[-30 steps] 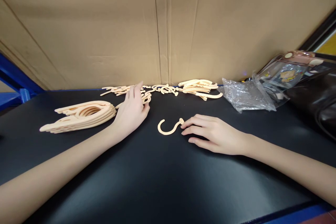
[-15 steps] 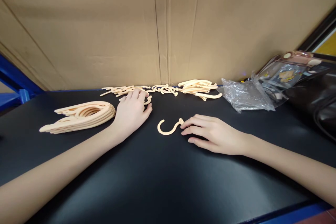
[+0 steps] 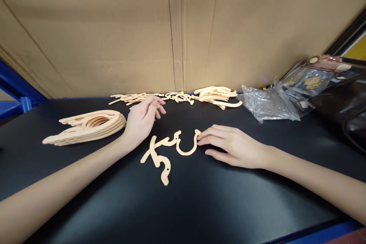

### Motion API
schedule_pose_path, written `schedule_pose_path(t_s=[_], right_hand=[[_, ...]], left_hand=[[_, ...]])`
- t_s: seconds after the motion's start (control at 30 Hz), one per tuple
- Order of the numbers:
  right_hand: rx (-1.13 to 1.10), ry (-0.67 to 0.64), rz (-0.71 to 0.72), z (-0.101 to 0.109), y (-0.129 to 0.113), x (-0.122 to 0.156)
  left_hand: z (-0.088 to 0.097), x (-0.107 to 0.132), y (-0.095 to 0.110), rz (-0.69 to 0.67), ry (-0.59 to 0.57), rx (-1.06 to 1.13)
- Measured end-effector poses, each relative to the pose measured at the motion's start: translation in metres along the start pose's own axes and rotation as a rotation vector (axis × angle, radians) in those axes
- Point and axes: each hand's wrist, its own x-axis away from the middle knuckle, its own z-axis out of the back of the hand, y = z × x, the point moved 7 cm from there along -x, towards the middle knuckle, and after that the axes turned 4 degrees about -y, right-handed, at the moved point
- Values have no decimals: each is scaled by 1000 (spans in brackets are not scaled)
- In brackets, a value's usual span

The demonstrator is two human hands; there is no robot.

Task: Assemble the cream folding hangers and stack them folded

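My left hand hovers over the table just right of a stack of cream hanger arms, its fingers bent and apart, with nothing visible in them. In front of it, two cream curved hanger pieces lie crossed on the black surface. The end of one reaches a cream hook, which lies curved side toward me. My right hand rests on the table with fingers loosely spread, and its fingertips touch the knobbed end of the hook without closing around it.
Along the cardboard wall lie thin cream pieces, a small heap of hooks and a pile of curved arms. Clear plastic bags and a dark bag sit at right.
Two curved pieces now lie crossed in the middle, where none lay before. My left hand has lifted its fingers off the back pieces. The hook has turned; my right hand stayed put.
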Motion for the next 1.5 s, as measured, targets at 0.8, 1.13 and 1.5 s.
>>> schedule_pose_path(t_s=[0.8, 1.13, 1.5], right_hand=[[344, 249, -569, 19, 99, 23], [339, 233, -614, 28, 140, 34], [439, 162, -520, 23, 138, 30]], left_hand=[[-30, 22, 41, -501, -320, -448], [-30, 21, 41, -504, -321, -446], [-30, 22, 41, -490, -316, -458]])
